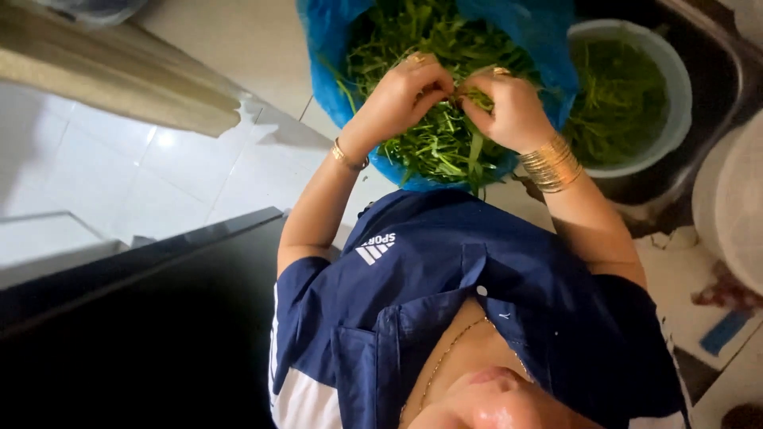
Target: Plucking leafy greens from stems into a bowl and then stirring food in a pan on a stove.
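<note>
Both hands' grip pinching green stems [445, 135] over blue bag [326, 40], left hand [401, 95], right hand [509, 111]

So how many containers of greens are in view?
2: a blue bag of greens under both hands, the left hand and right hand, and a white bucket beside it. Others may lie out of frame.

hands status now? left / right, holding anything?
Left hand: closed, pinching green leafy stems over the blue bag.
Right hand: closed, pinching the same green leafy stems.
</note>
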